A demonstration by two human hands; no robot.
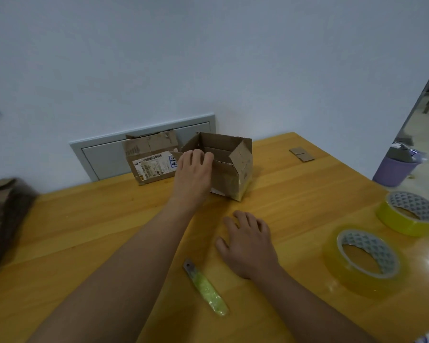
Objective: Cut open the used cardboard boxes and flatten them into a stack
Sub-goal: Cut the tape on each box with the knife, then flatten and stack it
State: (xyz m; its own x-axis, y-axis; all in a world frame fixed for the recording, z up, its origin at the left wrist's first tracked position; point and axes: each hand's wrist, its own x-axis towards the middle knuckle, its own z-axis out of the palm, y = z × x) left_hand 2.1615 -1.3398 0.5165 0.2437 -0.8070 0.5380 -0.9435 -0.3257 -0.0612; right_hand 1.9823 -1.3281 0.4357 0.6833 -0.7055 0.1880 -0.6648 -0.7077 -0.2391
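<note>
Cardboard box (229, 164) open-topped, sitting far side of wooden table (84, 231), flattened box (150, 159) leaning on wall just behind. Left hand (192, 177) gripping near rim of open box. Right hand (249, 246) flat on table, fingers loose, holding nothing. Green box cutter (206, 288) lying beside it, two tape rolls (364, 258) off right.
</note>
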